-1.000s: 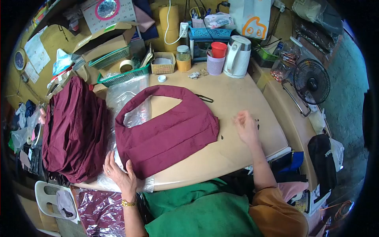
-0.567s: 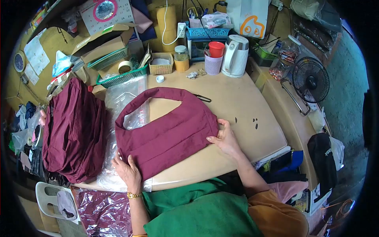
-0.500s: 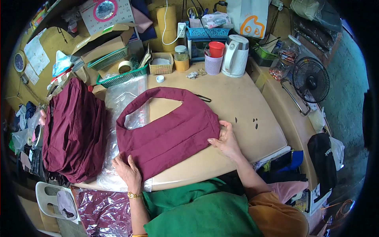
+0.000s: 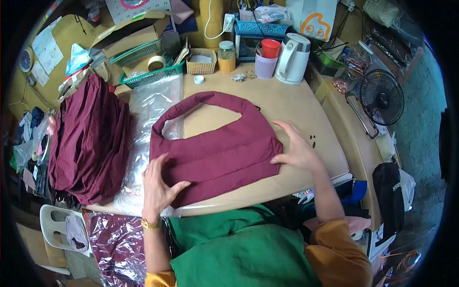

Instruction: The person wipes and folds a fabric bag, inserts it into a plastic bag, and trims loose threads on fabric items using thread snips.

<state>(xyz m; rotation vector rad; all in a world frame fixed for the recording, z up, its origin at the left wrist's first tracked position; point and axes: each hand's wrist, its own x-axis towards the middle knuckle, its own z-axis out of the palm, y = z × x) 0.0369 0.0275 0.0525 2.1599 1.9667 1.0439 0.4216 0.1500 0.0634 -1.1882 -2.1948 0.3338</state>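
Note:
A maroon fabric shoulder bag (image 4: 217,154) lies flat on the table, its padded strap arching toward the back. My left hand (image 4: 160,187) rests at the bag's lower left side, thumb and fingers spread over the cloth. At the right end, my right hand (image 4: 302,149) has its thumb against the bag's edge and its fingers stretched out beyond it; the hand is open. Left of the bag is a tall stack of maroon fabric (image 4: 91,143), next to clear plastic sheets (image 4: 136,158) partly under the bag's left side.
Along the back stand a white electric kettle (image 4: 292,60), a lilac cup (image 4: 265,66), a lidded jar (image 4: 226,57) and a green basket (image 4: 150,77). A black fan (image 4: 381,98) is at the right. Plastic-wrapped maroon cloth (image 4: 117,246) lies below the table's left edge.
My right hand has loosened from the bag's right edge and opened. My left hand has spread wider and moved further over the bag. The view has shifted slightly.

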